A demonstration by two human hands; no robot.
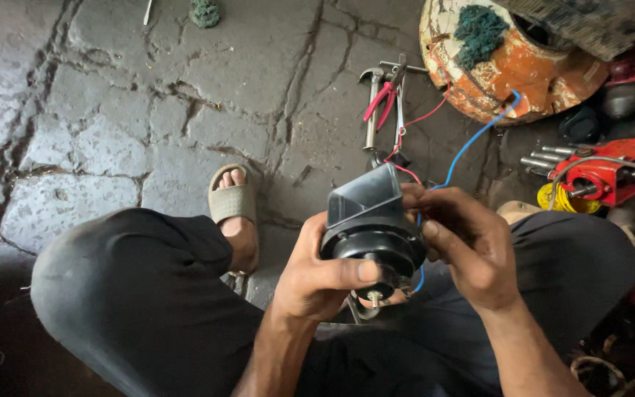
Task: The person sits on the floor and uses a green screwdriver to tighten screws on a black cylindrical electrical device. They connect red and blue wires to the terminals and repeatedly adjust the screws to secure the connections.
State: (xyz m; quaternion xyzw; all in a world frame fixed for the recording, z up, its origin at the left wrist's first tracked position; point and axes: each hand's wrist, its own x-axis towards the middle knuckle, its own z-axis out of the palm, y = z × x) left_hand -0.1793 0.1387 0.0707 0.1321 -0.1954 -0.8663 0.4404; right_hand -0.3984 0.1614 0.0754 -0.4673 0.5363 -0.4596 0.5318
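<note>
Between the person's bent knees, above dark trousers, a black horn-shaped motor part (370,224) with a round body and a squarish mouth is held up in both hands. Left hand (316,276) wraps the round body from the left side, its fingers curled and clamped on it, the thumb lying across the lower front. Right hand (472,246) grips the part from the right, fingers closed around its edge near the point where a blue wire (479,136) and a red wire (414,117) meet it. A small threaded stud (371,297) sticks out from the bottom of the part. Both wires run away over the cracked stone floor (112,110) toward a rusty orange and white round casing (508,73) at the upper right. Just beyond the part, on the floor, lie a hammer (371,103) and pink-handled pliers (381,99), side by side. A sandalled foot (233,202) rests to the left of the hands. A red tool (608,173) sits well off to the right, beside a yellow coil (560,200).
</note>
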